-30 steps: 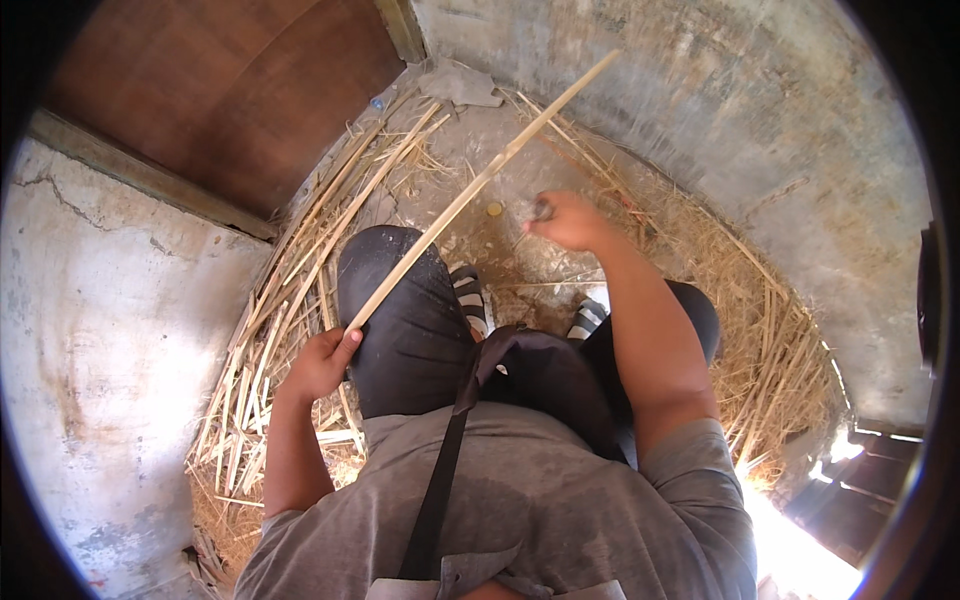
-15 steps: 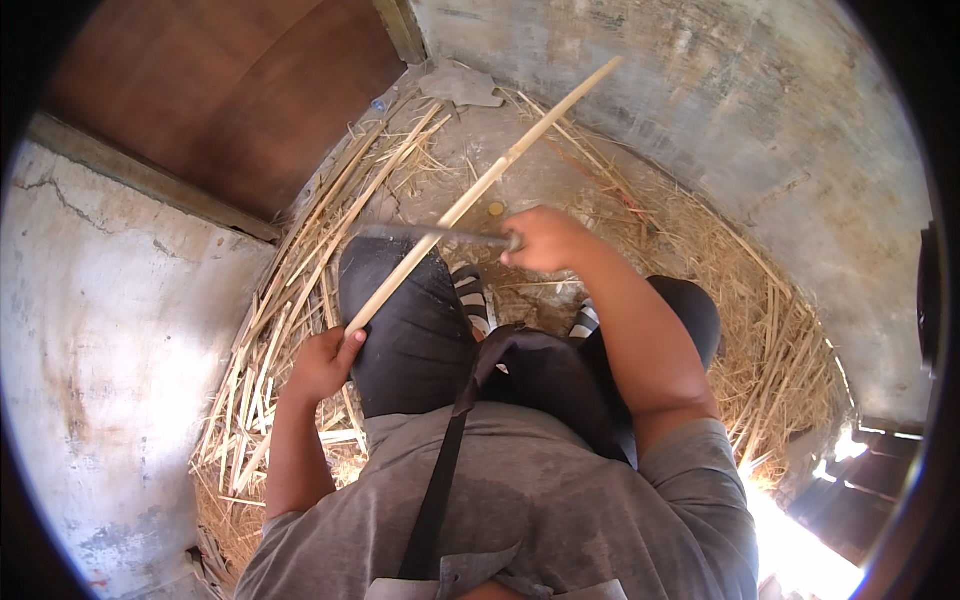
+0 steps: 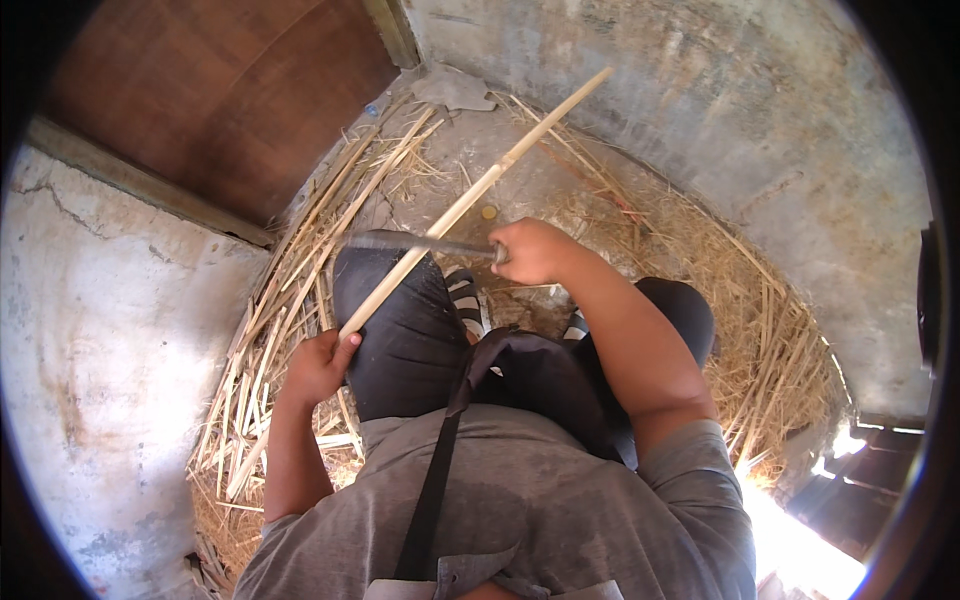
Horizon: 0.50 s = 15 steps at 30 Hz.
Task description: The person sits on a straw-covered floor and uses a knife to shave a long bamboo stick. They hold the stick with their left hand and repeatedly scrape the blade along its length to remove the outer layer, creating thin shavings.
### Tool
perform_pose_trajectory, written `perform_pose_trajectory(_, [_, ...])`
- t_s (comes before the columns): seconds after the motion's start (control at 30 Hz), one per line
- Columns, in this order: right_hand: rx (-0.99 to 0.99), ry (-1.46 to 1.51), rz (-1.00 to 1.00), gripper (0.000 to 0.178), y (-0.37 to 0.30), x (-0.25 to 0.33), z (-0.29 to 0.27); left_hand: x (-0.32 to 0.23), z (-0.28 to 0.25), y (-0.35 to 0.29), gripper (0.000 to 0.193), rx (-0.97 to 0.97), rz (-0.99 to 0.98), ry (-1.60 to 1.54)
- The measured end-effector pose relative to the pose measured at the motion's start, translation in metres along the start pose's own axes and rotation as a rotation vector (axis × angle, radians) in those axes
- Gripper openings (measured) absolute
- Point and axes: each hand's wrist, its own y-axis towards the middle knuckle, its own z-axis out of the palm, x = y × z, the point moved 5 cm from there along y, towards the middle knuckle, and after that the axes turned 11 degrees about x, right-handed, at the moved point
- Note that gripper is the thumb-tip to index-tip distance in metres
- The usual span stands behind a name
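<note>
A long pale bamboo strip [image 3: 463, 207] with a node partway along slants up and to the right across my left thigh. My left hand [image 3: 317, 366] is wrapped round its near end, thumb on top. The far end points freely toward the back wall. In my right hand [image 3: 536, 250] is a long-bladed knife [image 3: 462, 247], its handle mostly covered by the fingers. Its blade lies across the bamboo around the middle, reaching over my left knee, and its tip is blurred.
Heaps of split bamboo strips [image 3: 315, 240] lie along the left side, with more strips and shavings [image 3: 765, 360] at the right. Stained walls [image 3: 650, 90] curve round the space. A brown panel [image 3: 230, 90] stands at upper left. My sandalled foot [image 3: 464, 297] shows between the knees.
My right hand and the knife have moved slightly left and down toward me. The bamboo's far end has dipped a little. Both grips are the same.
</note>
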Motion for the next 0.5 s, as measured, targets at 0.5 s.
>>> perform_pose_trajectory(0.5, [-0.342,0.229,0.231,0.060,-0.010,-0.075,-0.026,-0.002,0.001,0.006,0.056,-0.007,0.022,-0.026])
